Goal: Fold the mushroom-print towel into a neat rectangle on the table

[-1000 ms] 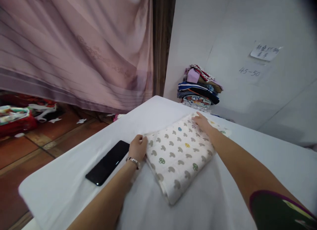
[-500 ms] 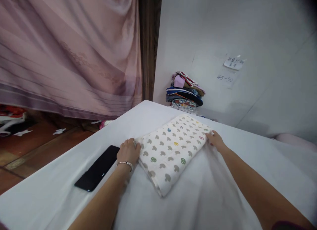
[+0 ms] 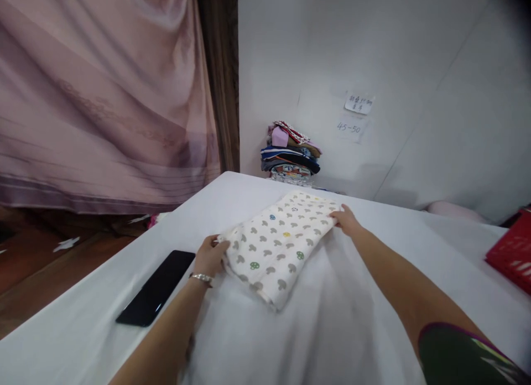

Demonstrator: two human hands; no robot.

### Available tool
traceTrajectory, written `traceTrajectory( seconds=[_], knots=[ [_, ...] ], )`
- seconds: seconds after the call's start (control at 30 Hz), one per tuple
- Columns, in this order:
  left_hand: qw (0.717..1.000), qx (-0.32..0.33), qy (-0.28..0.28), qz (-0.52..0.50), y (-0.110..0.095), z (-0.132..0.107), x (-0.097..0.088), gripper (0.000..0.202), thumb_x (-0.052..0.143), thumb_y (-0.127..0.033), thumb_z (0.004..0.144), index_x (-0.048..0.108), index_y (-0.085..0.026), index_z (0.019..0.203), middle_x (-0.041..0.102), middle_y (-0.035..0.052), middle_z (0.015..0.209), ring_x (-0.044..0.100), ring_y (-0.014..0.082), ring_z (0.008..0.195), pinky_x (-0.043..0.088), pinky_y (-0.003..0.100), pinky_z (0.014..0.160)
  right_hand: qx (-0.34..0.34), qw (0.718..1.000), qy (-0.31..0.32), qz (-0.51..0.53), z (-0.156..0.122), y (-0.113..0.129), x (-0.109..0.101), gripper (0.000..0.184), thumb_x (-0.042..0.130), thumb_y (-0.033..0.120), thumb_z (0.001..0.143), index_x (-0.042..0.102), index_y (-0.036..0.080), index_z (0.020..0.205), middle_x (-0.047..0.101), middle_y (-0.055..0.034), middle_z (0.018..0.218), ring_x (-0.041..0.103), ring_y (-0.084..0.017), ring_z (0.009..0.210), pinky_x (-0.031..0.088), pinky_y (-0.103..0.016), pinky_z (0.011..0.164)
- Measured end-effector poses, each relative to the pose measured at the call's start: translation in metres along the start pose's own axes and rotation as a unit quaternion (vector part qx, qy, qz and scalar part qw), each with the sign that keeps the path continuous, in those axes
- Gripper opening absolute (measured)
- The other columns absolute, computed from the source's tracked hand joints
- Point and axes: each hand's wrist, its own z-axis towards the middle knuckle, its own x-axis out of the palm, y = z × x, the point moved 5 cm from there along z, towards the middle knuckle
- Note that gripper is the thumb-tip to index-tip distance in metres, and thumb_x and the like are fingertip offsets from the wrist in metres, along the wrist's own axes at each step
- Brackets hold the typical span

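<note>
A folded white cloth (image 3: pixel 274 238) with a print of grey mushrooms and a few coloured ones lies on the white-covered table. At its left corner my left hand (image 3: pixel 211 254), with a bracelet on the wrist, pinches the edge between thumb and fingers. My right hand (image 3: pixel 347 219) grips the far right edge, fingers closed on the fabric. The cloth is stretched between both hands, and its near corner points towards me. Left of my left forearm, a black phone (image 3: pixel 157 287) lies flat.
Behind the table's far edge, a stack of folded clothes (image 3: pixel 290 152) stands against the white wall (image 3: pixel 398 53). A red basket (image 3: pixel 512 252) sits at the right edge. A pink curtain (image 3: pixel 99 97) hangs on the left, above a tiled floor. Handwritten paper notes (image 3: pixel 359 103) are on the wall.
My view has swung right, bringing the red basket and my right sleeve into sight. Both hands still hold the cloth, whose near corner has moved slightly away from me.
</note>
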Motion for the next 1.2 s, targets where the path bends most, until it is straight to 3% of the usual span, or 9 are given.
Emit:
traceTrajectory(
  seconds=[0.1,0.2,0.27,0.43,0.6,0.73,0.93,1.07,1.2],
  knots=[
    [0.983,-0.033,0.150,-0.100,-0.003,-0.038,0.032,0.047,0.055,-0.023,0.068,0.045,-0.019,0.114,0.055,0.0051,0.096,0.058,0.0136,0.073,0.050,0.023,0.057,-0.001,1.000,-0.021,-0.007,0.005,0.004,-0.051,0.088,0.062,0.010,0.062,0.021,0.026,0.138,0.050,-0.0123,0.125,0.060,-0.017,0.086,0.052,-0.023,0.058],
    [0.952,-0.027,0.303,-0.039,-0.003,-0.083,0.066,0.062,0.054,-0.014,0.063,0.037,-0.019,0.123,0.053,0.0090,0.107,0.058,0.0134,0.071,0.049,0.021,0.050,0.029,0.997,-0.054,-0.036,-0.001,-0.012,-0.094,0.089,0.060,0.013,0.064,0.015,0.021,0.140,0.050,-0.0171,0.124,0.060,-0.021,0.089,0.052,-0.026,0.057],
    [0.939,0.010,0.344,0.027,-0.001,-0.101,0.078,0.066,0.053,-0.013,0.062,0.035,-0.019,0.125,0.051,0.0106,0.113,0.058,0.0136,0.072,0.047,0.019,0.046,0.043,0.996,-0.061,-0.049,-0.013,-0.029,-0.108,0.089,0.061,0.017,0.065,0.014,0.018,0.141,0.049,-0.0193,0.125,0.058,-0.025,0.094,0.052,-0.028,0.057],
    [0.936,0.065,0.340,0.072,-0.002,-0.104,0.080,0.067,0.049,-0.015,0.064,0.033,-0.018,0.128,0.044,0.0125,0.126,0.057,0.0127,0.073,0.047,0.018,0.045,0.025,0.998,-0.036,-0.034,-0.072,-0.065,-0.106,0.087,0.061,0.036,0.071,0.012,0.021,0.142,0.040,-0.0142,0.136,0.053,-0.024,0.107,0.053,-0.025,0.062],
    [0.935,0.100,0.322,0.113,-0.004,-0.102,0.078,0.065,0.046,-0.015,0.065,0.033,-0.018,0.129,0.044,0.0117,0.127,0.052,0.0076,0.056,0.044,0.020,0.043,0.031,0.996,0.054,0.057,-0.173,-0.084,-0.094,0.089,0.061,0.041,0.073,0.007,0.026,0.142,0.037,-0.0097,0.138,0.052,-0.023,0.110,0.055,-0.029,0.066],
    [0.936,0.170,0.279,0.131,-0.006,-0.101,0.079,0.061,0.044,-0.015,0.066,0.038,-0.017,0.126,0.048,0.0092,0.124,0.054,0.0099,0.062,0.047,0.022,0.052,0.052,0.987,0.108,0.110,-0.245,-0.095,-0.083,0.089,0.063,0.041,0.073,0.007,0.027,0.142,0.038,-0.0100,0.138,0.052,-0.024,0.110,0.055,-0.032,0.067],
    [0.942,0.195,0.253,0.106,-0.011,-0.098,0.078,0.059,0.045,-0.016,0.064,0.043,-0.020,0.123,0.055,0.0046,0.113,0.054,0.0108,0.065,0.047,0.023,0.057,0.028,0.988,0.133,0.072,-0.283,-0.108,-0.080,0.092,0.063,0.045,0.071,0.007,0.029,0.142,0.045,-0.0102,0.130,0.060,-0.021,0.090,0.054,-0.030,0.058],
    [0.949,0.143,0.274,0.064,-0.014,-0.102,0.079,0.058,0.047,-0.017,0.064,0.045,-0.020,0.121,0.056,0.0042,0.112,0.050,0.0074,0.057,0.044,0.020,0.048,-0.131,0.973,0.088,-0.169,-0.292,-0.107,-0.097,0.078,0.059,0.048,0.072,0.023,0.030,0.139,0.032,-0.0085,0.140,0.048,-0.027,0.112,0.051,-0.039,0.076],
    [0.955,0.115,0.272,0.033,-0.015,-0.103,0.080,0.055,0.049,-0.017,0.063,0.049,-0.021,0.118,0.050,0.0041,0.123,0.053,0.0078,0.061,0.042,0.018,0.044,-0.338,0.867,0.056,-0.363,-0.305,-0.095,-0.089,0.070,0.057,0.044,0.075,0.029,0.027,0.138,0.026,-0.0079,0.144,0.028,-0.029,0.127,0.035,-0.047,0.097]
  ],
)
